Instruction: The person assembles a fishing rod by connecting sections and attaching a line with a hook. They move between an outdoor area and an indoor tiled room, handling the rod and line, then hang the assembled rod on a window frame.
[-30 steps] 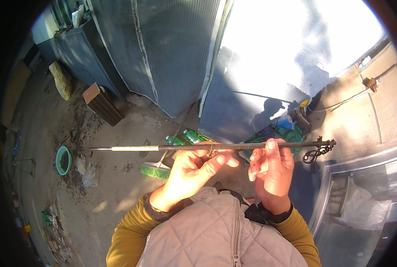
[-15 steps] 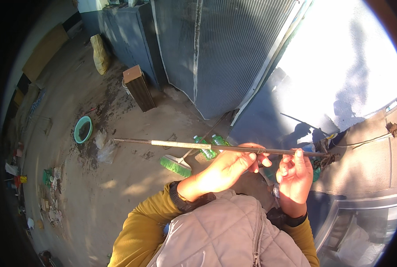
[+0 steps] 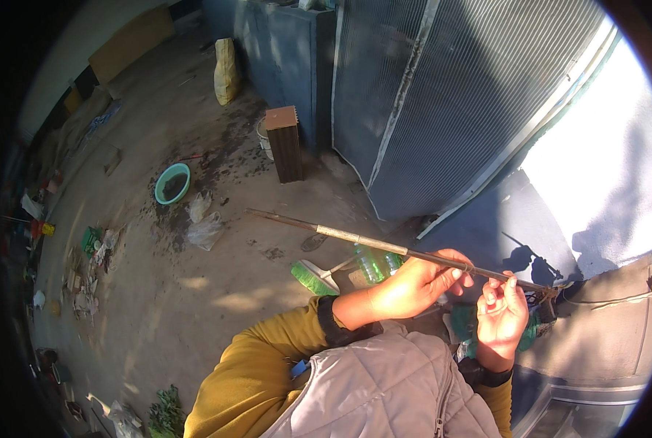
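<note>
A long, thin brown stick (image 3: 362, 239) with a pale section in its middle slants across in front of me, its left tip higher than its right end. My left hand (image 3: 422, 286) is closed round it from below, thumb pressed along its side. Beside that thumb a thin strand of wire or string loops about the stick. Further right my right hand (image 3: 502, 321) pinches the stick between thumb and fingertips. At the right end, a dark ragged bundle (image 3: 547, 298) shows; whether it is joined to the stick I cannot tell.
On the ground lie a green-bristled broom head (image 3: 314, 278), green bottles (image 3: 372, 264), plastic bags (image 3: 205, 232) and a teal basin (image 3: 172, 184). A brown box-like stand (image 3: 285, 146) and a yellow sack (image 3: 226, 71) stand by the blue cabinet (image 3: 286, 62). Ribbed panels (image 3: 457, 102) lean ahead.
The view has swung, so the surroundings sit further right. The stick slopes more steeply down to the right, with both hands still gripping it.
</note>
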Motion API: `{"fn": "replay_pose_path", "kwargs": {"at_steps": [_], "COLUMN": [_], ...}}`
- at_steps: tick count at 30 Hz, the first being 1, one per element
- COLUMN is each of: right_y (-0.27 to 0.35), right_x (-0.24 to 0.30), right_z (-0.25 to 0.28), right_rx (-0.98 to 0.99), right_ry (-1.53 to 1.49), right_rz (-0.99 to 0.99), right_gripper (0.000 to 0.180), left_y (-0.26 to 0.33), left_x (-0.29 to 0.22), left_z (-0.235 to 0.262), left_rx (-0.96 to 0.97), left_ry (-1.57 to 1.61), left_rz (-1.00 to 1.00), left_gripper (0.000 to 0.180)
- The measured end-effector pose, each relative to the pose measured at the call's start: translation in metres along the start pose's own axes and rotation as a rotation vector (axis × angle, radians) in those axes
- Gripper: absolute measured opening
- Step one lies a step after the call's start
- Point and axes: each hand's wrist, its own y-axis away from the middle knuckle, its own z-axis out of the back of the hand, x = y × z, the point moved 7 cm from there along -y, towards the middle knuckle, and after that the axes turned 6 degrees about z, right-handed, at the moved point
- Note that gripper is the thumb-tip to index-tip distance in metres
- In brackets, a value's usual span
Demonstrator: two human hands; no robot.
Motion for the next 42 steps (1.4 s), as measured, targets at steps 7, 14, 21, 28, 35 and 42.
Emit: {"fn": "replay_pose_path", "kwargs": {"at_steps": [7, 14, 21, 28, 35, 42], "right_y": [0.001, 0.003, 0.002, 0.002, 0.001, -0.001], "right_x": [-0.009, -0.002, 0.001, 0.007, 0.008, 0.005], "right_z": [-0.004, -0.006, 0.009, 0.021, 0.022, 0.018], "right_rx": [-0.054, -0.130, -0.196, -0.255, -0.285, -0.294], "right_ry": [0.032, 0.119, 0.129, 0.165, 0.182, 0.208], "right_rz": [-0.004, 0.054, 0.034, 0.062, 0.056, 0.059], "right_gripper": [0.023, 0.024, 0.026, 0.028, 0.030, 0.030], "left_y": [0.004, 0.001, -0.004, -0.012, -0.015, -0.015], "left_x": [0.001, 0.004, 0.008, 0.014, 0.018, 0.022], "left_z": [0.009, 0.006, 0.000, -0.006, -0.006, -0.004], "left_rx": [0.047, 0.074, 0.086, 0.098, 0.096, 0.087], "left_ry": [0.071, 0.085, 0.113, 0.098, 0.065, 0.099], "left_rz": [0.015, 0.085, 0.062, 0.041, 0.055, 0.054], "left_gripper": [0.027, 0.026, 0.027, 0.029, 0.030, 0.030]}}
